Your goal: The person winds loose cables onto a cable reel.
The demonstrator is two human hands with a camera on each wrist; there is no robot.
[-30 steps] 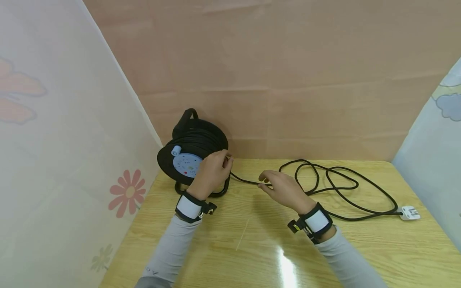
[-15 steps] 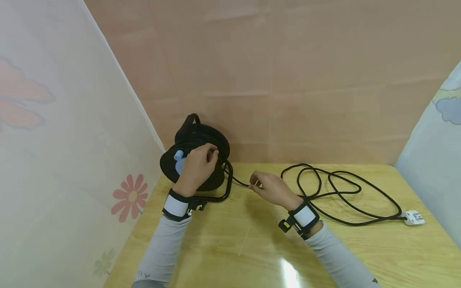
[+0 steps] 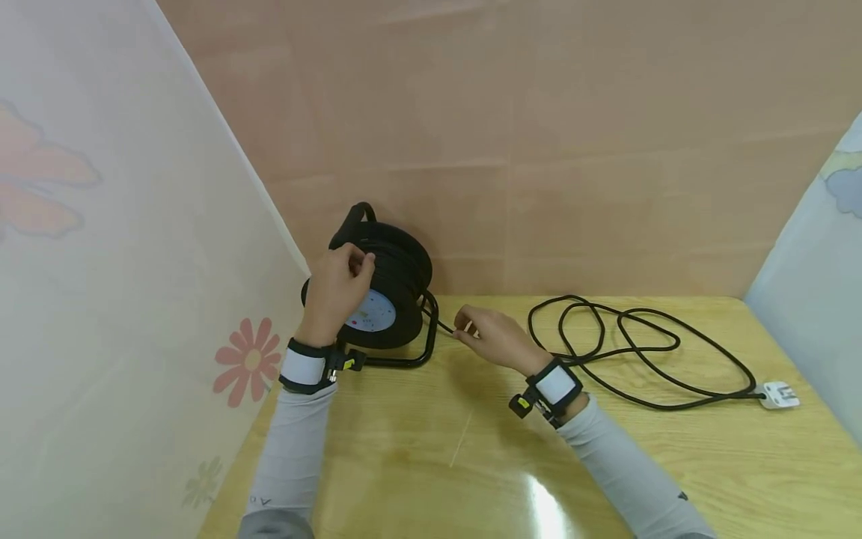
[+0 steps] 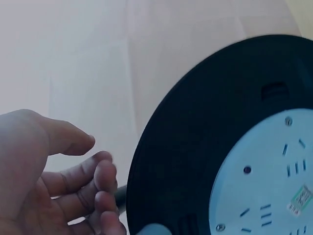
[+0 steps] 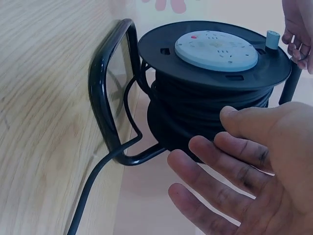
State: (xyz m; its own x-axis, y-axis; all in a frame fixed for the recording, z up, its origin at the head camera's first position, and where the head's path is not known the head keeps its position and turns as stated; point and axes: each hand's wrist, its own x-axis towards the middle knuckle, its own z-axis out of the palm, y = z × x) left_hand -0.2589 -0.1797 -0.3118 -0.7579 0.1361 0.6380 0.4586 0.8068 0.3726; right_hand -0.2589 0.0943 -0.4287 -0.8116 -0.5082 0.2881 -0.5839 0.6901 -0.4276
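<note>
A black cable reel point(image 3: 397, 269) with a pale blue socket panel point(image 3: 373, 312) stands at the back left of the wooden table. My left hand point(image 3: 337, 288) is in front of its upper left side, fingers loosely curled with nothing in them. In the right wrist view that hand shows beside the reel's small blue knob point(image 5: 272, 40), apart from it. My right hand point(image 3: 494, 337) is right of the reel, fingers relaxed and spread. From the reel's black tube frame point(image 5: 100, 83), the black cable point(image 5: 90, 178) runs out past that hand, which does not grip it.
Loose loops of the cable lie on the table point(image 3: 498, 479) at the right, ending in a white plug point(image 3: 780, 395). A brown-papered wall point(image 3: 572, 165) stands behind, with a flowered panel point(image 3: 182, 247) close on the left.
My left hand has moved left and up across the reel's front, from its right side to its upper left. My right hand has shifted left, closer to the reel.
</note>
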